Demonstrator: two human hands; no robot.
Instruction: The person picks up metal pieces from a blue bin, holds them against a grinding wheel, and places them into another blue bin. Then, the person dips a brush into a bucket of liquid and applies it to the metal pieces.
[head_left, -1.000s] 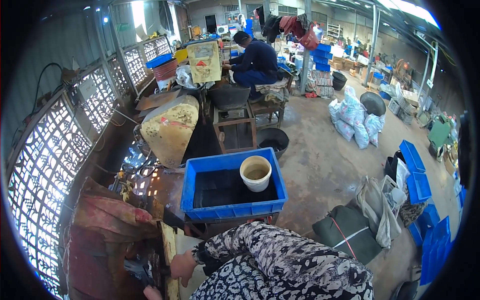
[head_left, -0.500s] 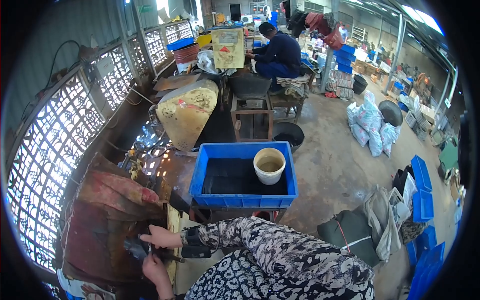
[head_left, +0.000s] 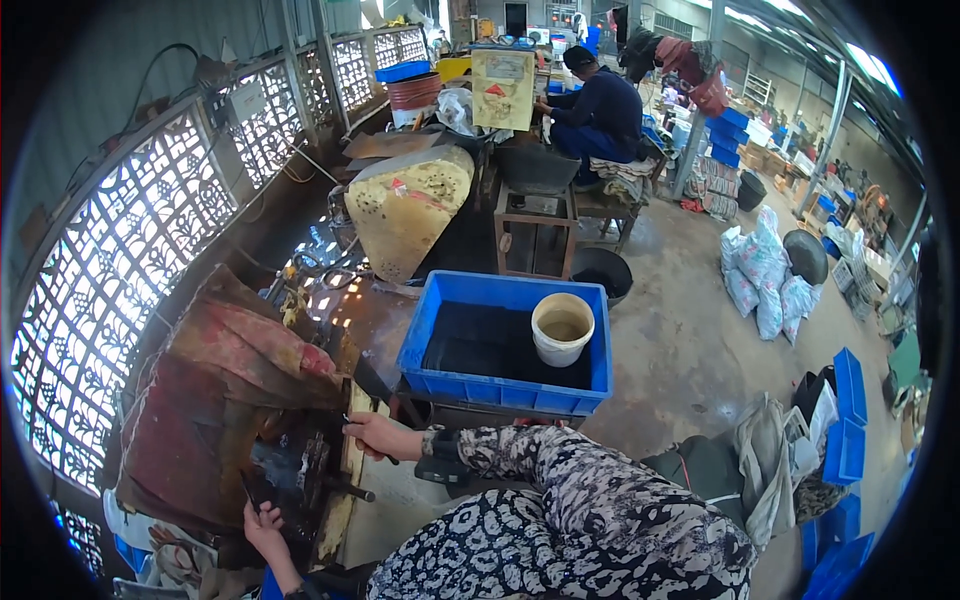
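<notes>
My left hand [head_left: 265, 528] is closed on a slim dark piece [head_left: 246, 488], pointing up from the fingertips beside the brown cloth cover [head_left: 190, 455]. Higher and to the right, my right hand [head_left: 382, 437] is closed around a thin dark tool; its tip shows past the fingers and its other end below the palm. What kind of tool it is, I cannot make out. Between the hands lies a dark, wet recess [head_left: 285, 462] under the cover, with a metal rod [head_left: 350, 489] sticking out. A pale wooden board [head_left: 340, 485] edges it on the right.
Ahead stands a blue tub [head_left: 500, 392] of dark liquid, holding a white bucket [head_left: 562, 355]. A yellowish machine housing [head_left: 415, 210] is beyond it. Another person [head_left: 600, 110] sits working farther back. Filled sacks [head_left: 765, 270] and blue crates [head_left: 845, 450] stand on the right.
My hands were close together over the recess and have drawn apart, the right up and to the right, the left down and to the left. The whole view has shifted slightly.
</notes>
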